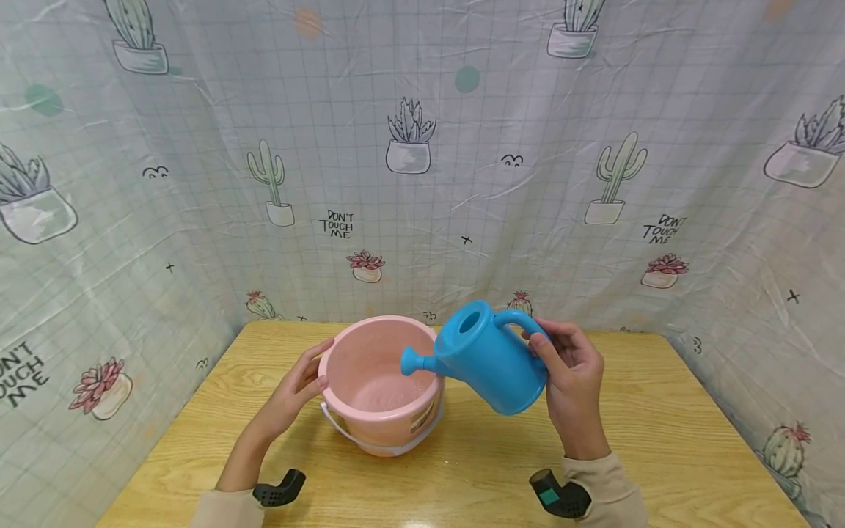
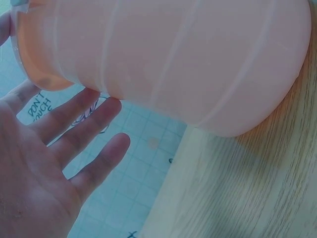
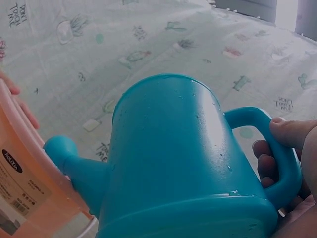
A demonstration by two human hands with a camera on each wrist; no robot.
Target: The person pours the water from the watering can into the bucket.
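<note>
A blue watering can (image 1: 491, 359), its handle gripped by my right hand (image 1: 571, 367), is tilted toward the left. Its spout head (image 1: 412, 361) hangs over the right side of a pink bucket (image 1: 379, 429) and points inward. Water drops dot the can's body (image 3: 168, 148) in the right wrist view, where fingers and thumb wrap the handle (image 3: 287, 168). My left hand (image 1: 290, 396) rests against the bucket's left side near the rim. In the left wrist view, the left hand's fingers (image 2: 86, 124) are spread and mostly straight, some touching the bucket wall (image 2: 163, 54).
The bucket stands on a wooden table (image 1: 528, 469), with its white handle (image 1: 389, 449) lowered at the front. A label (image 3: 20, 188) is on the bucket's right side. A cactus-print curtain (image 1: 462, 198) surrounds the table at the back and sides.
</note>
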